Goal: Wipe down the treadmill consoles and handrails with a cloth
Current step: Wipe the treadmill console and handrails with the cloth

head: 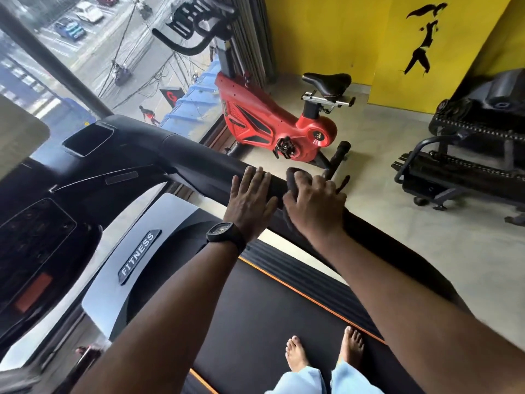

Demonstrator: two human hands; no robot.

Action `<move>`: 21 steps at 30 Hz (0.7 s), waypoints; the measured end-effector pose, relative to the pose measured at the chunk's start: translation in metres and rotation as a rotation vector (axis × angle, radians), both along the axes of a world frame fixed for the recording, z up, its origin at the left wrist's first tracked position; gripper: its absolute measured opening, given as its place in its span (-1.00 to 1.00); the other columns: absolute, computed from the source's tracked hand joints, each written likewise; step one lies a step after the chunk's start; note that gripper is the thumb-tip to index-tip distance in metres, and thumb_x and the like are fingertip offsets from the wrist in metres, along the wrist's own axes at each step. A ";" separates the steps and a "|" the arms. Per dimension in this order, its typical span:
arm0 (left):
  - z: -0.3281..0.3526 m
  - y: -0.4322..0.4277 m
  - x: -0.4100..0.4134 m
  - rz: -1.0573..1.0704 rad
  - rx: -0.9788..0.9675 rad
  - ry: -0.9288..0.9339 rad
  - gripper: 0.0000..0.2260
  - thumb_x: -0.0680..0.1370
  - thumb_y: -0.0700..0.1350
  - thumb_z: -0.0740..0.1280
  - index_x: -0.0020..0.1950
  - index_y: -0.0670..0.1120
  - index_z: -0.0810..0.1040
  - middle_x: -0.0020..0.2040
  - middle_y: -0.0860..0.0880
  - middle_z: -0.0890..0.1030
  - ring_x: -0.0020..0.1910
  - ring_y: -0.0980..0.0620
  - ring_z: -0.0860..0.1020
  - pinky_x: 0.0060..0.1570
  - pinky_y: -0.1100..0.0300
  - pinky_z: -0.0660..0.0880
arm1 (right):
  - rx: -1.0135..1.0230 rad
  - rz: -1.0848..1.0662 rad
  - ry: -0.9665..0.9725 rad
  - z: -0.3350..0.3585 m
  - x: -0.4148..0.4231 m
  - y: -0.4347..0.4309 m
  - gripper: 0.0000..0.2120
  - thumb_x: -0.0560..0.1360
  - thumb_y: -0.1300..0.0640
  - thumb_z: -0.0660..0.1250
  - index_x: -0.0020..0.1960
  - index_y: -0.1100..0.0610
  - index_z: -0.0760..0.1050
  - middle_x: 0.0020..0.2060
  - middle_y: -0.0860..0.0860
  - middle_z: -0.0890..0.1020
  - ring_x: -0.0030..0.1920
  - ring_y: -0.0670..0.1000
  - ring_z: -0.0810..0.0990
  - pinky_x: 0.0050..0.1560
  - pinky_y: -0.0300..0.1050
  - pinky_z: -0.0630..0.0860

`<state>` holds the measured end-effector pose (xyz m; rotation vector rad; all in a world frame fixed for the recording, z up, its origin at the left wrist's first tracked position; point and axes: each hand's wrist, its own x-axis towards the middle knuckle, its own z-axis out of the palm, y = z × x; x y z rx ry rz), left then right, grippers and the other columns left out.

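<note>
Right now both hands sit on the padded black handrail, whose long axis runs from ten o'clock to four o'clock. The right hand clutches a dark bunched cloth around it; the left hand lies flat and empty at nine o'clock of it.

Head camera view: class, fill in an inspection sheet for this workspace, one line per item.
Surface: black treadmill belt, bare feet standing on it.
Job's things: dark folded cloth on black padded handrail; black console at left.
Clutter: nothing seen.
Hands: left hand flat on handrail; right hand pressing cloth.
Cables: overhead wires outside the window.
Surroundings: red exercise bike, yellow wall.
</note>
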<state>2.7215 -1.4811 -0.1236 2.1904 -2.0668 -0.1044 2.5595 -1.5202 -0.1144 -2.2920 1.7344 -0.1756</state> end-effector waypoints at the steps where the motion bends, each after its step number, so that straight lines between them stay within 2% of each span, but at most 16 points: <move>1: 0.000 0.000 -0.002 0.014 -0.006 0.002 -0.43 0.67 0.11 0.15 0.63 -0.09 0.12 0.64 -0.11 0.08 0.63 -0.08 -0.09 0.55 -0.05 -0.25 | -0.025 0.054 0.037 0.000 -0.004 0.014 -0.48 0.56 -0.19 0.09 0.42 0.01 0.43 0.18 0.21 0.59 0.20 0.28 0.53 0.11 0.23 0.48; 3: -0.001 0.001 -0.005 0.036 -0.009 0.002 -0.42 0.68 0.12 0.14 0.63 -0.09 0.11 0.64 -0.11 0.07 0.63 -0.08 -0.10 0.55 -0.03 -0.26 | -0.019 0.125 0.044 0.005 -0.008 0.009 -0.46 0.56 -0.22 0.11 0.45 0.01 0.40 0.21 0.20 0.58 0.24 0.28 0.51 0.13 0.21 0.46; 5: -0.002 0.003 -0.009 0.035 -0.005 -0.010 -0.42 0.68 0.13 0.13 0.63 -0.08 0.10 0.64 -0.10 0.05 0.63 -0.07 -0.11 0.56 -0.03 -0.25 | 0.139 0.098 -0.019 0.012 -0.009 -0.020 -0.44 0.61 -0.26 0.08 0.47 0.03 0.38 0.28 0.22 0.55 0.32 0.30 0.47 0.16 0.15 0.44; 7: -0.003 0.005 -0.016 0.026 -0.004 -0.011 -0.42 0.67 0.13 0.13 0.63 -0.08 0.10 0.64 -0.10 0.06 0.63 -0.08 -0.11 0.57 -0.05 -0.23 | 0.259 0.008 -0.095 0.012 -0.011 -0.039 -0.41 0.62 -0.26 0.00 0.46 0.06 0.40 0.29 0.25 0.55 0.31 0.29 0.49 0.17 0.14 0.43; 9: -0.003 0.006 -0.020 0.043 0.001 -0.007 -0.40 0.66 0.17 0.08 0.63 -0.07 0.10 0.64 -0.10 0.05 0.63 -0.08 -0.11 0.57 -0.06 -0.23 | 0.160 -0.025 -0.112 0.006 -0.013 -0.027 -0.45 0.61 -0.24 0.02 0.43 0.05 0.43 0.25 0.23 0.58 0.28 0.28 0.51 0.16 0.17 0.44; 11: -0.005 0.006 -0.022 0.054 0.012 -0.013 -0.34 0.61 0.23 -0.03 0.63 -0.08 0.10 0.64 -0.10 0.06 0.63 -0.08 -0.10 0.57 -0.06 -0.21 | -0.049 0.073 -0.013 -0.006 -0.015 0.003 -0.47 0.56 -0.21 0.10 0.43 0.03 0.41 0.21 0.19 0.58 0.23 0.26 0.52 0.11 0.17 0.45; 13: -0.006 0.007 -0.022 0.051 0.018 -0.024 -0.35 0.62 0.23 -0.03 0.64 -0.08 0.09 0.64 -0.10 0.06 0.63 -0.09 -0.10 0.58 -0.08 -0.19 | -0.109 0.182 0.067 -0.011 -0.018 0.019 -0.43 0.54 -0.21 0.13 0.47 0.01 0.37 0.22 0.21 0.55 0.20 0.26 0.52 0.07 0.17 0.44; 15: -0.006 0.008 -0.022 0.049 0.011 -0.016 -0.40 0.67 0.18 0.04 0.64 -0.07 0.09 0.65 -0.10 0.05 0.63 -0.08 -0.11 0.58 -0.07 -0.20 | -0.099 0.207 0.040 -0.005 -0.017 0.004 -0.45 0.57 -0.21 0.13 0.48 0.00 0.37 0.21 0.21 0.57 0.18 0.26 0.54 0.07 0.15 0.45; 19: -0.008 0.009 -0.027 0.044 -0.002 -0.014 -0.39 0.65 0.17 0.05 0.64 -0.07 0.09 0.65 -0.09 0.05 0.63 -0.07 -0.11 0.58 -0.07 -0.21 | 0.192 0.050 -0.085 0.006 -0.019 -0.034 -0.44 0.63 -0.23 0.00 0.49 0.03 0.37 0.25 0.23 0.57 0.27 0.26 0.52 0.11 0.11 0.43; 21: -0.010 0.010 -0.029 0.038 -0.002 -0.013 -0.39 0.65 0.17 0.05 0.64 -0.07 0.09 0.65 -0.09 0.04 0.63 -0.06 -0.12 0.58 -0.06 -0.22 | 0.130 0.013 -0.047 0.002 -0.023 -0.020 -0.45 0.62 -0.22 0.02 0.48 0.04 0.37 0.26 0.23 0.55 0.28 0.27 0.50 0.16 0.17 0.45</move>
